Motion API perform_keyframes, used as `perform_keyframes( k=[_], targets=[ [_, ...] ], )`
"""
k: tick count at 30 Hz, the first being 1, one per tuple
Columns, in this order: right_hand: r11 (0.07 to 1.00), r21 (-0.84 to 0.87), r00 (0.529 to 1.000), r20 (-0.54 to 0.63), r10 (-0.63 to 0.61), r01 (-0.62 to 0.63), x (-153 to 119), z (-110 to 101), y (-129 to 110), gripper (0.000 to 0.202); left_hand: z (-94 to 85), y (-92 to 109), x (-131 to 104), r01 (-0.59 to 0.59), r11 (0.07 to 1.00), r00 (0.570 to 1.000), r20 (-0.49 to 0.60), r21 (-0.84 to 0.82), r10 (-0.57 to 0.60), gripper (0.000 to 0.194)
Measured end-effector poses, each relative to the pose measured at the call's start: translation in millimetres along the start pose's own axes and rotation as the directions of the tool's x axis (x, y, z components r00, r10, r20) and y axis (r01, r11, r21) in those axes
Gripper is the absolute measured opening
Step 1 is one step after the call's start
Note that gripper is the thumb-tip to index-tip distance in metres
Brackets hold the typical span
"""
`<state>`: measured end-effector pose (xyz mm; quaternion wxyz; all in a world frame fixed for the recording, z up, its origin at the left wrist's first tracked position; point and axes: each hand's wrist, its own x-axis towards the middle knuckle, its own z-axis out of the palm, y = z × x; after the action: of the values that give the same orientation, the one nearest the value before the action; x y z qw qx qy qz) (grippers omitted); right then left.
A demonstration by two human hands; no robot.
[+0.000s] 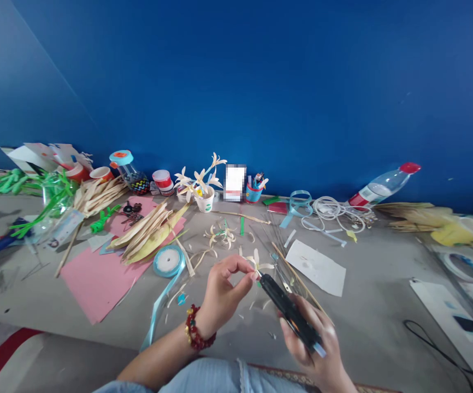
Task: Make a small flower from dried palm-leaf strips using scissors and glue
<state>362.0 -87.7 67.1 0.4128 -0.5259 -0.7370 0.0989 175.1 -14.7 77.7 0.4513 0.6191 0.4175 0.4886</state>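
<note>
In my right hand (pixel 316 338) is a black glue gun (pixel 285 305), a stub of clear glue stick showing at its rear end. Its nozzle touches or nearly touches the base of a small pale flower (pixel 256 259), which my left hand (pixel 230 286) pinches between thumb and forefinger. The flower's narrow petals spread outward and look like dried husk. Loose petals and small finished flowers (pixel 222 234) lie just beyond my hands. Farther back, a white paper cup (pixel 205 201) holds several similar flowers on stems.
To the left are pink paper (pixel 97 284), dried husks (pixel 146 234) and a blue ribbon roll (pixel 169 261). White paper (pixel 316 267) and a coiled white cord (pixel 330 214) lie right. A bottle (pixel 384 185) leans near the wall. A power strip (pixel 445 322) sits at the right edge.
</note>
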Motion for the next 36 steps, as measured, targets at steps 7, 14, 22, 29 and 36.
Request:
perform_keyframes(
  k=[7,14,22,29,36],
  targets=[
    [1.000,0.013,1.000,-0.007,0.000,0.000,-3.0,0.5,3.0,0.024,0.2,-1.3,0.3,-0.001,1.000,1.000,0.003,-0.013,0.001,0.015],
    [1.000,0.014,1.000,0.003,-0.005,0.005,-0.1,-0.5,-0.2,0.019,0.8,2.3,-0.6,-0.004,1.000,1.000,0.006,-0.025,0.004,0.014],
    [1.000,0.003,1.000,-0.012,-0.001,0.001,-2.6,0.5,1.3,0.022,1.6,-1.2,-0.4,-0.010,0.999,1.000,-0.008,-0.032,0.010,0.013],
    [0.999,-0.018,1.000,-0.005,-0.029,0.029,-3.8,1.7,4.7,0.020,1.2,-0.3,0.3,-0.010,0.998,1.000,0.002,-0.056,0.010,0.013],
    [1.000,-0.002,1.000,0.010,-0.025,0.025,-0.1,0.5,2.1,0.015,0.9,1.1,-0.6,-0.009,0.998,1.000,0.000,-0.055,0.009,0.011]
  ],
)
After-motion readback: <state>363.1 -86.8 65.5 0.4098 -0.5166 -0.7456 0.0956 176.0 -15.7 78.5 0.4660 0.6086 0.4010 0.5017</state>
